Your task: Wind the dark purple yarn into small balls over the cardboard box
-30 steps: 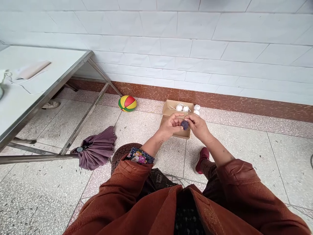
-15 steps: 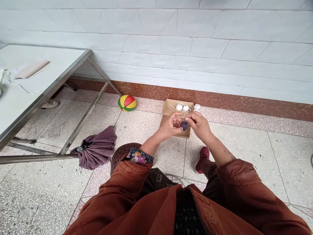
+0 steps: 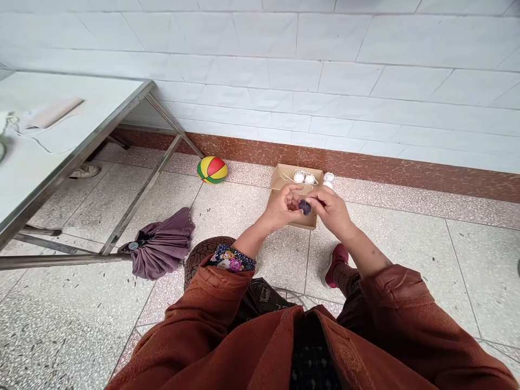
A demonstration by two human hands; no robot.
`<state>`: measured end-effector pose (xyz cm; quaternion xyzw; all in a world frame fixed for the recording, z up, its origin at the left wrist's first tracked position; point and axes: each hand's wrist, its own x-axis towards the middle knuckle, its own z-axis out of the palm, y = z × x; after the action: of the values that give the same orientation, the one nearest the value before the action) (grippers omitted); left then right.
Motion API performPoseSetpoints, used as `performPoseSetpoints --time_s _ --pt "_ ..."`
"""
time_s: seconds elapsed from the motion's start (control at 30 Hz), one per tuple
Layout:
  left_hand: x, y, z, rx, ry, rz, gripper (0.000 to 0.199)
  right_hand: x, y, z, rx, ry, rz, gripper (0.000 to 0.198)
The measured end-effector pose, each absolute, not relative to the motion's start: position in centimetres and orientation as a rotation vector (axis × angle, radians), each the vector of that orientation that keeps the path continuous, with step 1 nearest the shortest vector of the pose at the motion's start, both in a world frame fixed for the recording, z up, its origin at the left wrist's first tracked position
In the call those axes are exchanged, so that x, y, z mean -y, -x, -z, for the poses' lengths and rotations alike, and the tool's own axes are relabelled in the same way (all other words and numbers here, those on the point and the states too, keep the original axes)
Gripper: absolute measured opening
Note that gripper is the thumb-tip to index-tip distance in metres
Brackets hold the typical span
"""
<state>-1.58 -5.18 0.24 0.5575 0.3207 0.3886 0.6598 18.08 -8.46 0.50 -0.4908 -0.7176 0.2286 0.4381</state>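
A small dark purple ball of yarn (image 3: 304, 207) sits between my two hands, above an open cardboard box (image 3: 280, 177). My left hand (image 3: 281, 208) has its thumb and fingers curled around the ball's left side. At the ball's upper right, my right hand (image 3: 331, 211) pinches with thumb and forefinger, apparently on the yarn; the strand itself is too fine to make out clearly. Inside the box, beyond my fingers, lie two white balls of yarn (image 3: 299, 176) with a loose pale strand. More white yarn (image 3: 329, 178) rests just outside the box's right side.
A striped ball (image 3: 212, 169) lies on the floor near the wall. To the left stands a metal-framed table (image 3: 122, 105) with a folded beige item (image 3: 57, 112) on it. Beneath its edge lies a purple folded umbrella (image 3: 162, 246). A tiled wall (image 3: 337, 81) rises behind the box.
Both hands stay over the box around the ball of yarn. My right fingers have shifted slightly left, closer against the ball. The view has tilted very slightly.
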Motion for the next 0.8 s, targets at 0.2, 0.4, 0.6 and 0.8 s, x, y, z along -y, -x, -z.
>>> performPoseSetpoints --time_s 0.2,0.4,0.6,0.8 --pt "5.2 1.9 -0.6 -0.624 -1.056 -0.982 0.060 8.4 -17.6 0.8 1.784 1.311 -0.666 0.019" --pt "4.1 1.9 0.7 -0.952 -1.147 -1.115 0.058 9.8 -16.8 -1.5 1.814 1.156 -0.861 0.021" --pt "5.3 1.7 -0.3 -0.712 -1.324 -0.888 0.064 8.3 -17.7 -1.0 1.556 1.293 -0.822 0.026" --pt "4.9 1.9 -0.2 -0.689 -1.123 -1.040 0.059 9.0 -17.2 0.1 1.748 1.298 -0.873 0.021"
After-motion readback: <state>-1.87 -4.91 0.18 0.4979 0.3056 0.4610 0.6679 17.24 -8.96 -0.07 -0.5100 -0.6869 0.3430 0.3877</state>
